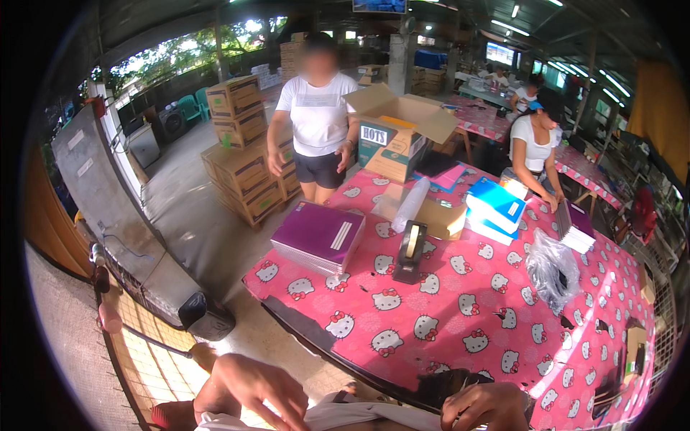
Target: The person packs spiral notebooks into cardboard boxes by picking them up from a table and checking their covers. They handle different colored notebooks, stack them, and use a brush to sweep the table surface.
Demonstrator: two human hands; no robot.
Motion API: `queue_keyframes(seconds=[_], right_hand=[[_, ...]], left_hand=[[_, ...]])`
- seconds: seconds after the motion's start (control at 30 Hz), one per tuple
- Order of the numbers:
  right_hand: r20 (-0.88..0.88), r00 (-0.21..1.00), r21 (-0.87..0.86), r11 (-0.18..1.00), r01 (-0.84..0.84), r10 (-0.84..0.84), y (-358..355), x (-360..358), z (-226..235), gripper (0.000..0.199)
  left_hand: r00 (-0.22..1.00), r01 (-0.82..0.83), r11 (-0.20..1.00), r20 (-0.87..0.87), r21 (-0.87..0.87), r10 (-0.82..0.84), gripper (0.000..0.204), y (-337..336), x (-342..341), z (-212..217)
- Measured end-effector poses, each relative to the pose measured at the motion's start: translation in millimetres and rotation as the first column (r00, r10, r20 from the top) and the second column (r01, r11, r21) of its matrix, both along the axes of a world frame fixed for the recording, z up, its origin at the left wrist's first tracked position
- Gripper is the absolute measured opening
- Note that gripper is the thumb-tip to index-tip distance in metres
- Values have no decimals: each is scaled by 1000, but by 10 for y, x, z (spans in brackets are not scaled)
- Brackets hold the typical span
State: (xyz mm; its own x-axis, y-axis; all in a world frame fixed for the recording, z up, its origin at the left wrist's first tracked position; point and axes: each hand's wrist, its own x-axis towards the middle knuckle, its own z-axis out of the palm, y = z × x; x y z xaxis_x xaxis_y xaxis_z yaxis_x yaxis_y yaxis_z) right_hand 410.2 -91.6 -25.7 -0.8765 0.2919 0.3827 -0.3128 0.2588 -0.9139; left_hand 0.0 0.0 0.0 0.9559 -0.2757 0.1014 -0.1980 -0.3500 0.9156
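At the lower edge, my left hand (262,388) hangs over the white shirt cloth (359,413) at my waist, its fingers pointing down and partly apart, with no object seen in them. My right hand (487,408) is by the table's near edge with its fingers curled in at the end of the same cloth, appearing to pinch it. In front of me stands a table with a pink patterned cover (445,309). A stack of purple notebooks (316,233) lies at its left side, and a black tape dispenser (410,251) stands right of the stack.
Blue notebooks (496,205), a crumpled clear plastic bag (552,269) and an open carton (392,144) are on the table. One person (314,115) stands beyond its left corner; another (533,147) handles notebooks (577,226) at the right. Stacked cartons (244,172) stand at left.
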Motion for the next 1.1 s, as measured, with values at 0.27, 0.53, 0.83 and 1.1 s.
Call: queue_keyframes(seconds=[0.27,0.53,0.83,1.1], right_hand=[[126,991,38,998,-49,44,377,-776,288,24],[-140,990,189,982,22,5,961,-2037,197,19],[-369,781,235,864,-446,504,1930,-3542,325,31],[29,743,428,663,-614,669,2575,-4231,322,25]], left_hand=[[987,-127,989,106,78,119,24,-239,-538,131],[942,-212,977,272,28,197,24,-51,-1458,398],[846,-317,948,446,-24,294,25,399,-2481,592],[737,-423,904,561,-53,377,26,813,-3177,532]])
